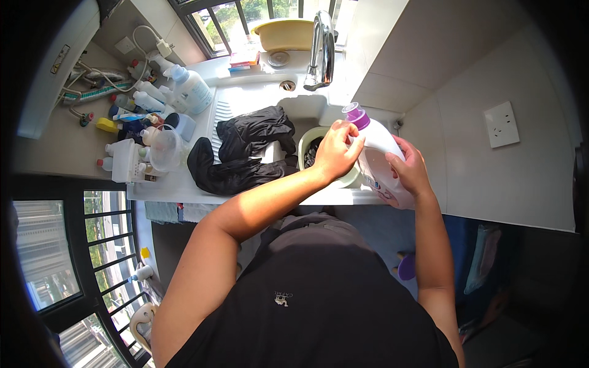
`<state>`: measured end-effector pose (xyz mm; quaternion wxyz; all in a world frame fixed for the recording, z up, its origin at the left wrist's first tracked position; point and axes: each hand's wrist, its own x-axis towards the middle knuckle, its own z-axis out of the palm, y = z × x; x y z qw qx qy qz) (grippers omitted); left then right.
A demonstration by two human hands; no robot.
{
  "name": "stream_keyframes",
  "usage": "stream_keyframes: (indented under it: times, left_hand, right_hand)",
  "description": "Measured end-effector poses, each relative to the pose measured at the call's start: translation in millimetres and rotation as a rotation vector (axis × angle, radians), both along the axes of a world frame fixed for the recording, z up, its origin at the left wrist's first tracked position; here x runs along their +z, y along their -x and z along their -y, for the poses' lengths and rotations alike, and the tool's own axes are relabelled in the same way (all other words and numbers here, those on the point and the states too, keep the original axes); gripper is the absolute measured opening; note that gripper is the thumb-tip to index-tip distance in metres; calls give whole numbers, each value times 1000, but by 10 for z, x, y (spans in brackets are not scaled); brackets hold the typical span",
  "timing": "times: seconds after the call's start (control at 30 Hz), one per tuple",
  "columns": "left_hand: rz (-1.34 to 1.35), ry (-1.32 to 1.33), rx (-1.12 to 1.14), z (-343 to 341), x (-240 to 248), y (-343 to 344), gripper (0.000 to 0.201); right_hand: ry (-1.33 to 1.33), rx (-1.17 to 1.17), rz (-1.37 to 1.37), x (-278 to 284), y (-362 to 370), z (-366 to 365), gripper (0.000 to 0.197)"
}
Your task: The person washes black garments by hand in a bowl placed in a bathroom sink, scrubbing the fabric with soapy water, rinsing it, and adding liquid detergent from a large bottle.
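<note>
presently, the white bottle (373,158) is held at the right of the pale basin (301,146), right hand (411,167) gripping it, left hand (336,150) curled by its purple cap (357,116), grip unclear; black cloth (254,132) lies left of the basin.

The bottle (375,154) has a white body, pinkish toward its base, and a purple cap (360,120). The cloth (251,136) is solid black. The small basin (301,153) is pale green; the large tub (284,37) is yellow-beige. The sink (165,195) is white; its washboard (222,115) shows parallel ridges. The faucet (327,46) is silver.
</note>
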<state>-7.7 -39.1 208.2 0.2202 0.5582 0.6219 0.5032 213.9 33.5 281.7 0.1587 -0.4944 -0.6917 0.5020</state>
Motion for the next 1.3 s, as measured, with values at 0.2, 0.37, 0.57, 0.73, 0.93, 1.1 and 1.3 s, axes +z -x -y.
stream_keyframes:
  times: [0.2,0.37,0.57,0.73,0.93,1.1,1.3]
  left_hand:
    - [-328,58,-195,-229,21,412,46]
    - [-232,520,-170,-371,220,303,57]
    - [-183,640,-366,-450,348,459,62]
    - [34,335,-464,-352,92,694,64]
    - [140,565,-284,-316,151,604,71]
    - [201,296,-377,-287,6,636,62]
    - [449,380,28,-269,-150,808,70]
  right_hand:
    - [-77,30,51,163,-160,75,55]
    - [-59,65,86,211,-111,160,56]
    - [-79,71,137,233,-106,172,55]
    - [25,55,66,296,-133,124,52]
    - [28,95,121,418,-78,177,53]
    - [51,114,96,408,-52,103,52]
    - [23,146,207,471,92,138,45]
